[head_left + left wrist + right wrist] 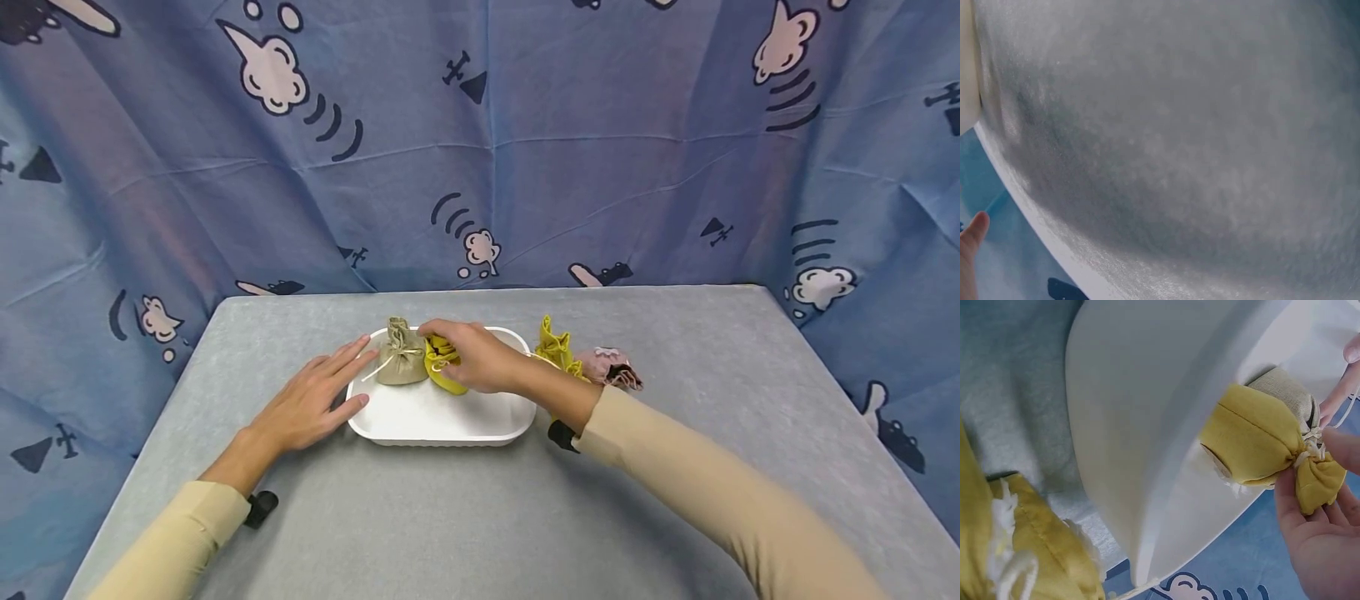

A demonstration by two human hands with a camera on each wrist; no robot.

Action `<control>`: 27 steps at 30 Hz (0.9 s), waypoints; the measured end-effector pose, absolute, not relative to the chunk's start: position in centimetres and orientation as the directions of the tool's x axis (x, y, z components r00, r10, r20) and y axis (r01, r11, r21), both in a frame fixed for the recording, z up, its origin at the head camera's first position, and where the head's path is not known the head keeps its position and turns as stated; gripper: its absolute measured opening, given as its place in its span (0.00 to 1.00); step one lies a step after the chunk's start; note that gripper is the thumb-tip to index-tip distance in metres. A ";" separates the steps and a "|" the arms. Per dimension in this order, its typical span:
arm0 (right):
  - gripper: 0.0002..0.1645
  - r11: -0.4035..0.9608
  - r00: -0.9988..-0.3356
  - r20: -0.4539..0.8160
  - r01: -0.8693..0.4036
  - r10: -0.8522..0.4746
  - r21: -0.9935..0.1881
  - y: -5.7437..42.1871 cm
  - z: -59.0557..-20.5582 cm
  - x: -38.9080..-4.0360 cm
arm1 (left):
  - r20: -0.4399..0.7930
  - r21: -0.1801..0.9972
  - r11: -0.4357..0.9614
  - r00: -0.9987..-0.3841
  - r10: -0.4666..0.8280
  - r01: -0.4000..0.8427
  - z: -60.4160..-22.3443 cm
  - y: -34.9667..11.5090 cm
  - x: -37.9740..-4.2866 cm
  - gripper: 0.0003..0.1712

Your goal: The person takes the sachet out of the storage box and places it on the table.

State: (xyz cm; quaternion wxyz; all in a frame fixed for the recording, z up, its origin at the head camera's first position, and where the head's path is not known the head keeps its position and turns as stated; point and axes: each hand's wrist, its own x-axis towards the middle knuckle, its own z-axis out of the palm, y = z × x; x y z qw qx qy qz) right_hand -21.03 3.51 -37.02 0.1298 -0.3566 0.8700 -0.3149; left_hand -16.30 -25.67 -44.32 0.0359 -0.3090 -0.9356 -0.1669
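Observation:
A yellow drawstring pouch (442, 364) stands in the white tray (450, 421), and my right hand (480, 358) pinches it at its gathered neck. The right wrist view shows the fingers (1316, 534) around the tied top of this yellow pouch (1254, 431). Beside it, to the left in the tray, stands a beige drawstring pouch (402, 360) with a white cord. At the tray's left rim, my left hand (311, 404) rests with its fingers spread and extended. The left wrist view shows mostly grey surface, with a fingertip (975, 231) at its left edge.
Right of the tray, a second yellow pouch (557, 346) lies on the grey table (360, 517), partly behind my right forearm. A pink pouch (611, 367) with a dark, ruffled end lies beside it. Behind the table hangs a blue patterned cloth (412, 108).

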 end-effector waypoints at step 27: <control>0.25 0.519 -0.754 -0.021 -0.432 -0.657 -0.737 4.3 -36.4 -21.0 | 0.164 0.289 0.757 -0.810 0.563 0.585 -44.2 -25.7 -16.2 0.37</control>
